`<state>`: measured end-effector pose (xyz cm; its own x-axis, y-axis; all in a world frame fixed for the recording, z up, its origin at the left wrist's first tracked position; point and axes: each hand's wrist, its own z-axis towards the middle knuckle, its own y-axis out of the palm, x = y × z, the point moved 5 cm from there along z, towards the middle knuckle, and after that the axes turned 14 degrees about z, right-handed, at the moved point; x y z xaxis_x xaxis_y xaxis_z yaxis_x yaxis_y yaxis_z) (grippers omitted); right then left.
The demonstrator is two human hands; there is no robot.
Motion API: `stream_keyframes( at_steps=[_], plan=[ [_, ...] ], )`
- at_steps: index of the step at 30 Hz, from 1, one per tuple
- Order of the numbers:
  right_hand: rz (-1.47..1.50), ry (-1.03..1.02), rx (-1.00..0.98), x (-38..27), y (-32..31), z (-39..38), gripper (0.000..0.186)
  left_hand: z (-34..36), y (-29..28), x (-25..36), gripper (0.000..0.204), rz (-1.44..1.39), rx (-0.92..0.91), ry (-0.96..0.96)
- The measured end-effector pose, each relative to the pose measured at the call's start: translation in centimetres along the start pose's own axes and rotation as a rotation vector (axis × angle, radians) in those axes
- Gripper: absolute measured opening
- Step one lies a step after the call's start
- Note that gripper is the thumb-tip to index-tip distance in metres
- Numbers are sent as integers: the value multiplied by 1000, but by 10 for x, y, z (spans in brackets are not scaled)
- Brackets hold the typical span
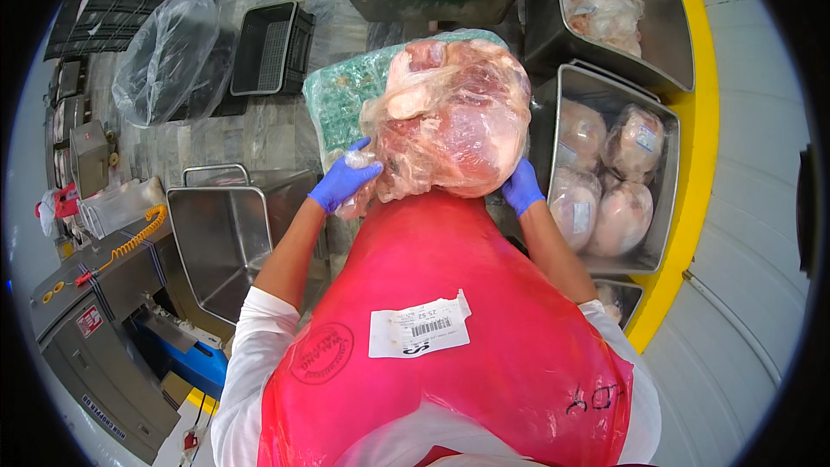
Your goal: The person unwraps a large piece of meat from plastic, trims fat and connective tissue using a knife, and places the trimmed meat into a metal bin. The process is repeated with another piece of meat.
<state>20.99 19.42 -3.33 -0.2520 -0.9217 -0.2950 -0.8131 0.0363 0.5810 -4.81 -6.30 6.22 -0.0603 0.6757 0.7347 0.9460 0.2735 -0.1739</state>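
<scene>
A big piece of raw meat in a clear plastic bag point(458, 121) lies in front of me, pink and red with pale fat. It rests partly over a green surface wrapped in clear plastic point(339, 99), its near side close to my red apron point(450, 268). My left hand point(347, 176), in a blue glove, is closed on the gathered plastic at the bag's left end. Against the bag's lower right side is my right hand point(522, 187), also blue-gloved, with its fingertips partly hidden by the meat.
On the right, a metal bin point(674, 199) holds several bagged meat pieces, beside another with crumpled plastic point(603, 9). A metal tub point(432, 0) stands ahead. To the left are a metal cart point(216, 195), a black crate point(237, 56) and a clear plastic bag point(169, 56).
</scene>
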Motion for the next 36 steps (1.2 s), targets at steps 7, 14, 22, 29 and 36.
stream_keyframes(
  at_steps=[7,14,22,29,36],
  plan=[
    [41,12,14,3,0,-17,35,-8,26,5,37,223,-36,31],
    [-2,-138,-6,8,19,-25,30,-11,21,7,23,412,187,113],
    [-97,-153,-36,17,8,-31,29,-33,-46,123,18,-50,258,321],
    [32,-282,71,34,24,-30,31,-37,-47,161,26,166,277,488],
    [293,-116,4,34,-3,-18,21,-30,-48,174,18,342,284,574]
  ],
)
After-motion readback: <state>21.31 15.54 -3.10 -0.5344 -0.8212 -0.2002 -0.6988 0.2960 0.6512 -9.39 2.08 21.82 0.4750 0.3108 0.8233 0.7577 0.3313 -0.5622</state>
